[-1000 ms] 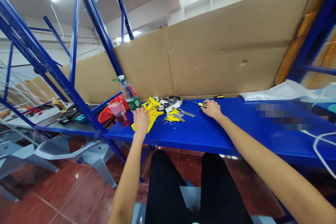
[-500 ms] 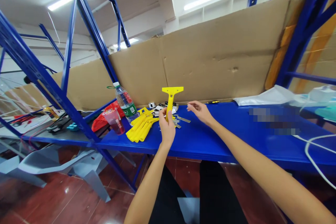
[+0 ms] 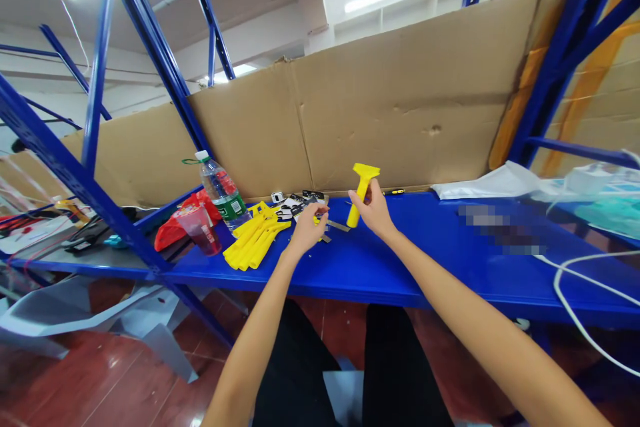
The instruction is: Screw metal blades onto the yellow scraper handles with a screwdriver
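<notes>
A yellow scraper (image 3: pixel 364 185) with a wide T-shaped head is in my right hand (image 3: pixel 376 212), whose fingers are closed round its handle. It is raised over the blue table, head up. My left hand (image 3: pixel 306 232) holds nothing that I can see; its fingers are loosely bent and apart, above small metal and yellow parts. Flat metal blades (image 3: pixel 339 226) lie just right of it. To its left, several more yellow scraper handles (image 3: pixel 253 240) are heaped together. Black-and-white packets (image 3: pixel 295 203) lie behind the left hand, partly covered by it.
A plastic water bottle (image 3: pixel 223 193) and a reddish cup (image 3: pixel 199 228) stand left of the heap, beside a red bag (image 3: pixel 167 232). A cardboard wall (image 3: pixel 380 107) closes the back. A yellow-black screwdriver (image 3: pixel 395 192) lies before it. White cable (image 3: pixel 563 273) hangs at the right.
The scraper has passed from my left hand to my right. My left hand has moved down and left toward the small parts. The view has shifted slightly right.
</notes>
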Demonstrator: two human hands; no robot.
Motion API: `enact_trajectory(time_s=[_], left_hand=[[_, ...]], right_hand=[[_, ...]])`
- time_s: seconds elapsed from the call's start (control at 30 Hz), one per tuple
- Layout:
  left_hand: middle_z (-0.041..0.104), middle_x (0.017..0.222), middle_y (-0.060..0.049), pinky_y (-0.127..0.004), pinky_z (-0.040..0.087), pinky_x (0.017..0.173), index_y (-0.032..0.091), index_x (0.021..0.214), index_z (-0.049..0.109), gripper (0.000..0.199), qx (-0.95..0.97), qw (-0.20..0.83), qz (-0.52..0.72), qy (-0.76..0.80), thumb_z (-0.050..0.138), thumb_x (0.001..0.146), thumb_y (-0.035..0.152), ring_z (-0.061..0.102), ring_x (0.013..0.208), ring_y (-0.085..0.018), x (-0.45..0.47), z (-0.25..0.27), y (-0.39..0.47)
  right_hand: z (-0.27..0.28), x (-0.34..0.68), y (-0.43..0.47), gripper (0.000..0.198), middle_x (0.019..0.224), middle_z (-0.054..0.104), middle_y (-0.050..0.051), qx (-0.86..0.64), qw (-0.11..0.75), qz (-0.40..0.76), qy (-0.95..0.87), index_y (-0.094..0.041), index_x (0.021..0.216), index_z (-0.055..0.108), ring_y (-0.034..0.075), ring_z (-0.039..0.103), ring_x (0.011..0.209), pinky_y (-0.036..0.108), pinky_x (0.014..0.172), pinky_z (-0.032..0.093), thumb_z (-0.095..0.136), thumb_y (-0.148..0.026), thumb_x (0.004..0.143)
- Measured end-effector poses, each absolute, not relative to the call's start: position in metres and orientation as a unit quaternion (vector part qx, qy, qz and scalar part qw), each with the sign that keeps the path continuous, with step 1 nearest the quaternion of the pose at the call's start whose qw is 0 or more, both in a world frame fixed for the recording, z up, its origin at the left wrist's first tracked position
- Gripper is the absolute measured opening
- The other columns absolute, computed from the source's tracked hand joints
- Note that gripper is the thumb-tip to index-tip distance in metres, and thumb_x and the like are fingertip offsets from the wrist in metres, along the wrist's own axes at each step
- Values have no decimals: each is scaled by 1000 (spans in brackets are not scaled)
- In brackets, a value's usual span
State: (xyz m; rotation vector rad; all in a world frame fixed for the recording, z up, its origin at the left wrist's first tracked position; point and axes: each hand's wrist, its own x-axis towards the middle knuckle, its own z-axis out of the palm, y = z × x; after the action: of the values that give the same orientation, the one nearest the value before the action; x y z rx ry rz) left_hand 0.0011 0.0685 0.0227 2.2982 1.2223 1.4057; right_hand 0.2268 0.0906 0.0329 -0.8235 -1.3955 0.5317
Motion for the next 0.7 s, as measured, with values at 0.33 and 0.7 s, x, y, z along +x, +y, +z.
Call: enact_trajectory(time_s=[0.33,0.7], left_hand=[[78,99,-7,-43,55,101,22,92,76,23,812,99,388,425,86,89,42,71,100,-26,-51,13,52],[82,117,-12,-50,56,111,26,108,87,19,870,19,322,374,85,94,39,75,115,-31,-39,4,55]], right_hand=[[26,237,101,48,117,77,16,-444,614,127,-640,-27,119,56,35,74,105,46,97,56,48,-72,104],[21,239,103,38,104,77,12,-471,585,147,-643,-27,108,56,30,71,89,41,87,55,54,-65,102]])
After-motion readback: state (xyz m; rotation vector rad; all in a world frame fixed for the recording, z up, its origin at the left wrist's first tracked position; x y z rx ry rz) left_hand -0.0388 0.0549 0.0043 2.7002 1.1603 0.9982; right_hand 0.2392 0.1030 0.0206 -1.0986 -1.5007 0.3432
